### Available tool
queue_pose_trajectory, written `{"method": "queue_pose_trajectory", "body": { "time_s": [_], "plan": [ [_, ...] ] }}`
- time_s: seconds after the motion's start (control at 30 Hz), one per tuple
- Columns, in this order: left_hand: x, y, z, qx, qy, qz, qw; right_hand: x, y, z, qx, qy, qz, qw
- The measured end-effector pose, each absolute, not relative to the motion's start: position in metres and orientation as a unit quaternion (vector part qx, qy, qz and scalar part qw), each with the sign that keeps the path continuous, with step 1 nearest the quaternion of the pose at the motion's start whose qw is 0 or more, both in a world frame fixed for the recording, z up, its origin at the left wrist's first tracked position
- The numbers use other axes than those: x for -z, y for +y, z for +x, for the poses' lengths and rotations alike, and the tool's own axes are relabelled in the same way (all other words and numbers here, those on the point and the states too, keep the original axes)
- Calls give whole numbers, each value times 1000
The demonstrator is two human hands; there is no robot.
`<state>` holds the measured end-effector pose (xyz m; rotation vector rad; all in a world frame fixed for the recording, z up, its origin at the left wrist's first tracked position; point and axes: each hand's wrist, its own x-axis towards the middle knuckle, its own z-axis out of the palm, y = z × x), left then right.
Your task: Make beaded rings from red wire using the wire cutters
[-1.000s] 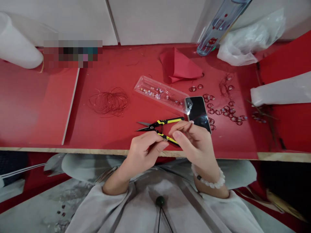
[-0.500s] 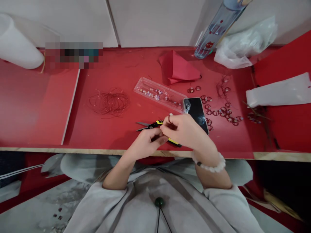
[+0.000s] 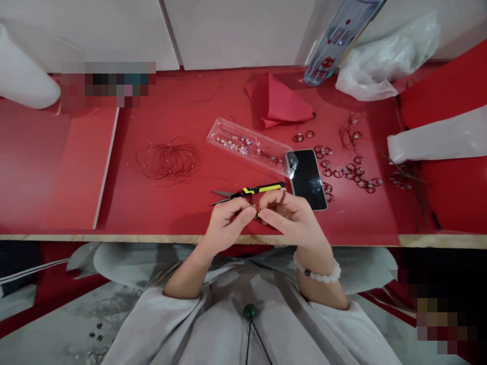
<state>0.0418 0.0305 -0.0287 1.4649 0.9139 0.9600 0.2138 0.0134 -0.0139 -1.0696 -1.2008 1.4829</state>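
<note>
My left hand and my right hand meet above the front edge of the red table, fingertips pinched together on a small piece of thin red wire that I can barely make out. Right behind the fingers lie yellow-and-black snips, blades pointing left. A black phone lies just past my right hand. A clear plastic tray of small beads sits behind the snips. A white bead bracelet is on my right wrist.
A loose coil of red wire lies at centre left. Several small wire rings with beads are scattered right of the phone. Folded red cloth, a clear bottle, plastic bags and a white roll stand along the back.
My right hand rose over the snips, then came back down toward me. Both hands stay pinched together on the wire. The snips' upper handle shows again.
</note>
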Motion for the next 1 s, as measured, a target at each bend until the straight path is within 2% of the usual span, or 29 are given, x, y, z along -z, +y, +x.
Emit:
{"method": "queue_pose_trajectory", "body": {
  "time_s": [0.17, 0.3, 0.57, 0.8, 0.9, 1.0],
  "plan": [
    [27, 24, 44, -443, 379, 680, 445, 23, 7, 203, -702, -374, -387, 466],
    [25, 18, 49, -461, 400, 673, 419, 29, 1, 197, -705, -360, -369, 486],
    [27, 5, 53, -452, 442, 505, 587, 22, -8, 201, -584, -500, -399, 499],
    [33, 12, 53, -379, 413, 400, 726, 32, -5, 192, -628, -407, -382, 543],
    [31, 13, 50, -361, 409, 380, 747, 33, -6, 192, -633, -399, -392, 536],
    [26, 12, 46, -356, 406, 435, 721, 28, -8, 197, -590, -450, -424, 520]
  ]
}}
